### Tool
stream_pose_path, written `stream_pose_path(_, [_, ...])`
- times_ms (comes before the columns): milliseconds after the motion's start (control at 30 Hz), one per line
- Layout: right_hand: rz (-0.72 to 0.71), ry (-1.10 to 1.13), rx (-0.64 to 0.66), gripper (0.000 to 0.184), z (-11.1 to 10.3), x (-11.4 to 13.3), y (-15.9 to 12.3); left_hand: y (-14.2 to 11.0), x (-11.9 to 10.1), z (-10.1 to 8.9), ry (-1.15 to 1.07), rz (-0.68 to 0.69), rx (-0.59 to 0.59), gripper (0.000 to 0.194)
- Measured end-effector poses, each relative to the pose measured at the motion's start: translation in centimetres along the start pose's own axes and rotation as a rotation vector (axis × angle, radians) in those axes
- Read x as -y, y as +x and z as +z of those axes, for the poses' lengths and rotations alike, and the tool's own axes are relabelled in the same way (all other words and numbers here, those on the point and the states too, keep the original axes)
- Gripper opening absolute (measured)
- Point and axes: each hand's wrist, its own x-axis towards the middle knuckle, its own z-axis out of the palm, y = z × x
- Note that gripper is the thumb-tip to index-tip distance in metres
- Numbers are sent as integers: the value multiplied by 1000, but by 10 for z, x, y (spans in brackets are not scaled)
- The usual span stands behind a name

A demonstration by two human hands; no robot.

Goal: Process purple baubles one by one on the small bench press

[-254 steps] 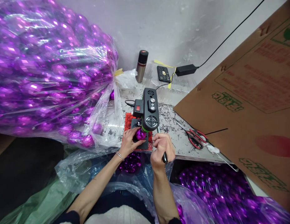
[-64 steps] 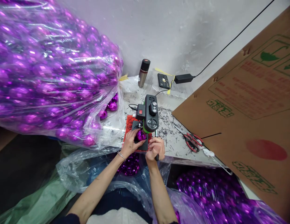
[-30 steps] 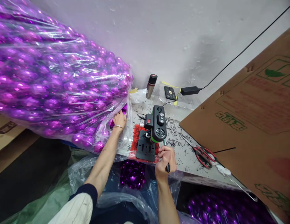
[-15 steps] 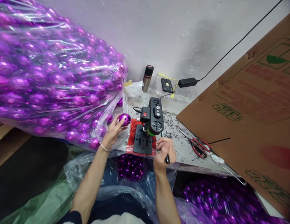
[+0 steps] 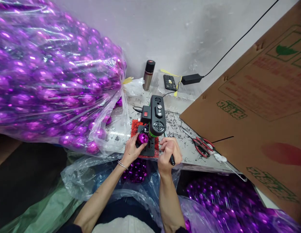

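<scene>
A shiny purple faceted ball (image 5: 143, 138) is between the thumb and fingers of my left hand (image 5: 131, 150). I hold it over the black base plate (image 5: 150, 149), beside the green-ringed lower end of a black desktop device (image 5: 158, 113) with round vent grilles and a red switch. My right hand (image 5: 170, 152) is closed around a metal rod with a black end (image 5: 172, 160), right of the device; where the rod joins it is hidden. Under the plate lies a red mat (image 5: 134, 126) strewn with black bits.
A large clear bag of purple balls (image 5: 55, 81) fills the left. Scissors (image 5: 201, 145) lie near a leaning cardboard box (image 5: 257, 106). Behind stand a flask (image 5: 148, 75) and a power adapter (image 5: 192, 79). More purple balls (image 5: 135, 171) sit in plastic below the table edge.
My left hand has brought the purple ball rightward, from beside the bag's mouth to over the base plate. My right hand keeps its grip on the rod. The view has shifted slightly.
</scene>
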Motion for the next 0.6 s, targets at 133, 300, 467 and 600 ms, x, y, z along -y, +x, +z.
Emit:
stream_pose_path(133, [-29,-3,6,40,0,0,-1,1,0,0,69,134,-13,56])
stream_pose_path(300, [-43,0,4,38,0,0,-1,-5,1,-2,70,278,23,55])
stream_pose_path(467, [-49,-23,12,38,-1,0,-2,-1,4,6,62,288,36,58])
stream_pose_path(600, [-61,-29,9,38,-2,0,-4,2,11,14,1,285,48,59])
